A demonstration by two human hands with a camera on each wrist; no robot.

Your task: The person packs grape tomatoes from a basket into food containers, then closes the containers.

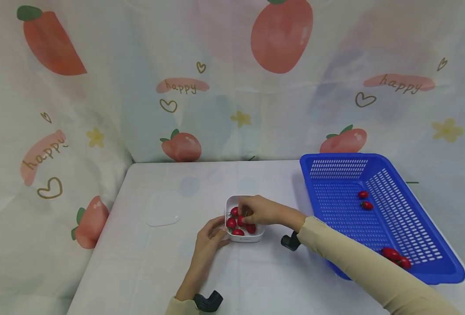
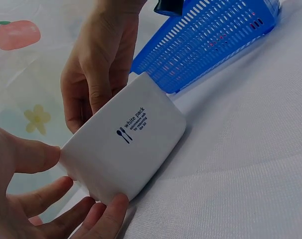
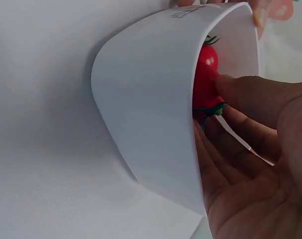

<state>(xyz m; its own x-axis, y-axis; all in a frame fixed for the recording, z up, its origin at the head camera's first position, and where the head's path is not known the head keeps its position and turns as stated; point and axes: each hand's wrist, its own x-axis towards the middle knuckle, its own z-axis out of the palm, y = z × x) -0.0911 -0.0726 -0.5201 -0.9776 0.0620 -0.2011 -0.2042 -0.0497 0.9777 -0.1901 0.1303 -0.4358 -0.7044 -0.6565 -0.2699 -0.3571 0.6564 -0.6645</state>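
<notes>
A small white container (image 1: 248, 238) (image 2: 126, 144) (image 3: 146, 109) holds several red cherry tomatoes (image 1: 232, 223) near the middle of the table. My left hand (image 1: 215, 232) (image 2: 66, 185) grips its left wall, thumb on the corner and fingers along the lower edge. Reaching into the container from the right, my right hand (image 1: 251, 210) (image 2: 98, 64) (image 3: 221, 102) pinches one cherry tomato (image 3: 207, 64) with a green stem between thumb and fingers. The container looks tipped in the wrist views.
A blue slotted basket (image 1: 374, 156) (image 2: 216, 35) stands at the right with several tomatoes (image 1: 363, 194) inside. A clear lid (image 1: 162, 210) lies left of the container. A printed curtain hangs behind and to the left of the white table (image 1: 256, 179).
</notes>
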